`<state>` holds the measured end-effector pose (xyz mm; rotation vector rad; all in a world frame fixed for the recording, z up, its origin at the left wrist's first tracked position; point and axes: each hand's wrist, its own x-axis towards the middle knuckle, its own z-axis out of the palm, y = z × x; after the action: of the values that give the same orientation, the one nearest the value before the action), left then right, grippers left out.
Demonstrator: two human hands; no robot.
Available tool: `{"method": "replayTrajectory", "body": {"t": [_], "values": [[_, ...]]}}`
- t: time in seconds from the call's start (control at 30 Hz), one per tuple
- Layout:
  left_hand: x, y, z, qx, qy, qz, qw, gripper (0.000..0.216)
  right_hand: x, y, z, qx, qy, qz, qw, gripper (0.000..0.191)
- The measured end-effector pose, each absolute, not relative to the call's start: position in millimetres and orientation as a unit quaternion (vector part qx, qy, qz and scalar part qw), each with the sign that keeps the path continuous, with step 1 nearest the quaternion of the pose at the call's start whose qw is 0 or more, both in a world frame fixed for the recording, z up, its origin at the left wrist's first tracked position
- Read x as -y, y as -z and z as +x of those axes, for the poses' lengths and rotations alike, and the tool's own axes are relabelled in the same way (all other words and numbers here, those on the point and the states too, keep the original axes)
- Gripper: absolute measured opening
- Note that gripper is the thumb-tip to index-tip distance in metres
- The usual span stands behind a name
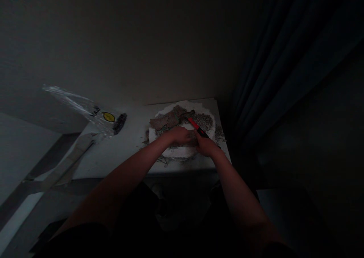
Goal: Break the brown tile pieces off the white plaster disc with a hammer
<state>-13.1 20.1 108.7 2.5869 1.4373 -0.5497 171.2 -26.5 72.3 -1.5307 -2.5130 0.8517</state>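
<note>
My right hand is wrapped round the red-and-black handle of what looks like a hammer; the dark head points up and left. Close beside it, my left hand reaches over the middle of a white, uneven-edged sheet or tray, and its fingers are too dark and blurred to make out. Beyond that hand lie rough brown pieces with bits of green in them. Grey-brown crumbs cover the right part of the white surface.
All this rests on a white table. A clear plastic bag with a yellow label and dark contents stands at the left. Crumbs and thin stalks are scattered at the near edge. A dark curtain hangs at the right.
</note>
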Motion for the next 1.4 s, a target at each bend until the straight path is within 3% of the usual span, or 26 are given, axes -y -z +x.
{"method": "replayTrajectory", "body": {"t": [0.27, 0.8, 1.0, 1.23, 1.4], "values": [[-28.9, -104.9, -10.4, -0.487, 0.217, 0.844, 0.056, 0.039, 27.2, -72.3, 171.2, 0.820, -0.276, -0.500, 0.042, 0.087], [-31.0, -109.0, -13.4, -0.483, 0.151, 0.861, 0.054, 0.033, 26.4, -71.8, 170.7, 0.819, -0.279, -0.500, 0.045, 0.087], [-31.4, -99.9, -33.5, -0.454, 0.111, 0.876, 0.119, 0.016, 26.3, -70.7, 170.9, 0.825, -0.264, -0.498, 0.041, 0.086], [-11.6, -94.9, -74.4, -0.420, 0.090, 0.880, 0.201, 0.020, 26.8, -73.4, 171.1, 0.821, -0.278, -0.497, 0.032, 0.088], [20.5, -103.2, -109.4, -0.501, 0.033, 0.830, 0.242, 0.028, 28.0, -76.8, 170.5, 0.823, -0.275, -0.496, 0.027, 0.086]]}}
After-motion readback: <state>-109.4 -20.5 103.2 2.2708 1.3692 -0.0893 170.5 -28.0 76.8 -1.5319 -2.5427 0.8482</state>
